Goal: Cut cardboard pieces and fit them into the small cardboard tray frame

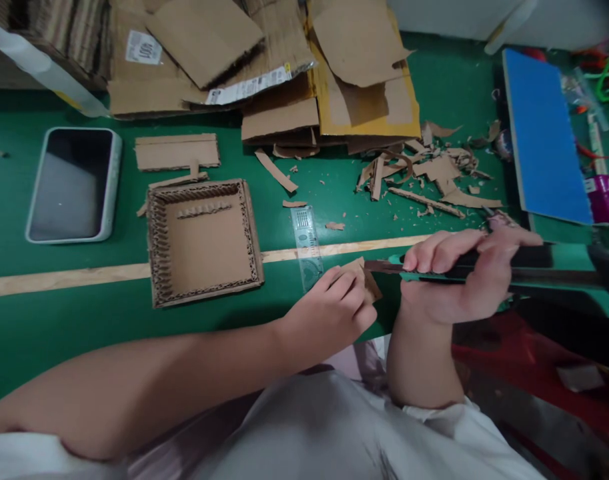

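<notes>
My right hand [454, 280] is closed around a green and black utility knife [567, 273]. Its blade points left and meets a small piece of cardboard [372, 285]. With curled fingers, my left hand [334, 310] grips that cardboard near the front edge of the green table; part of the piece is hidden under the fingers. A clear plastic ruler [307, 237] lies just beyond my left hand. Left of it stands a shallow square cardboard tray [257, 263] with corrugated edges, a thin corrugated strip [204, 211] lying inside.
A phone [71, 187] lies at the left. Cardboard sheets [204, 40] are piled at the back beside a yellow-edged envelope [409, 107]. Cardboard scraps [441, 177] litter the back right, near a blue board [547, 133]. A cut cardboard rectangle [177, 152] rests behind the tray.
</notes>
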`<state>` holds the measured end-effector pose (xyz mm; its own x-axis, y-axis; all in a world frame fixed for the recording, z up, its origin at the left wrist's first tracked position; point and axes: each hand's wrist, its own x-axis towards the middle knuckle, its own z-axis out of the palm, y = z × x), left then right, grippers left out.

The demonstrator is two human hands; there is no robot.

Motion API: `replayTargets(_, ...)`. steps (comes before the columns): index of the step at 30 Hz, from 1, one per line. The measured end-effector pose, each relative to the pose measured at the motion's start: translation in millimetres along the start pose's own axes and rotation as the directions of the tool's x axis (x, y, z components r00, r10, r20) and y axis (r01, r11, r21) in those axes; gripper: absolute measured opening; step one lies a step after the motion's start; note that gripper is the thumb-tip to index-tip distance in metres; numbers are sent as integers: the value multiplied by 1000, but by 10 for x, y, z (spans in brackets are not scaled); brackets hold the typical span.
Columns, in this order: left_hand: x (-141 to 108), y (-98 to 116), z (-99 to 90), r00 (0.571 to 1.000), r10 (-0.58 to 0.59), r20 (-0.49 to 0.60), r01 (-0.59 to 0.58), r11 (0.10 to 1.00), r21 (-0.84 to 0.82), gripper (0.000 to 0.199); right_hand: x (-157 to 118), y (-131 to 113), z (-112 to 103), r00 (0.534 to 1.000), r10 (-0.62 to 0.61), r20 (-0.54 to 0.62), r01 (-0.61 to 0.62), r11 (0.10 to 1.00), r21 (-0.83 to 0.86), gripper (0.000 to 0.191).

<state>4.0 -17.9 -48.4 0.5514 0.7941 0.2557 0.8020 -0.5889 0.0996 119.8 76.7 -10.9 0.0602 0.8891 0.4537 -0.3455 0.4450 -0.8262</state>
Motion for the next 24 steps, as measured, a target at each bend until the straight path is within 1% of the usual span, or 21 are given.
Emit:
replayTargets(3,-4,-2,-3,1000,2,3,-2,1000,-1,13,-20,4,18,1000,-9,-22,9,1000,12,14)
replayTargets(7,-2,-12,-26,999,19,33,-19,1000,-2,13,-31,34,39,998,-50,-43,52,998,40,12)
replayTargets(9,3,-15,-36,999,24,44,-24,1000,0,13,-39,45,44,998,-45,-48,46,998,32,12)
replayTargets(16,3,-12,-25,999,25,48,-26,999,19,14,-49,51,41,999,-15,-51,14,1000,-23,24)
replayTargets(21,-3,-16,-14,999,30,41,-30,999,9,13,-50,66,24,995,-76,-72,74,997,-22,17)
replayTargets(24,-3,-16,-13,999,31,33,-31,999,10,13,-53,68,20,996,-62,-56,62,998,-8,18)
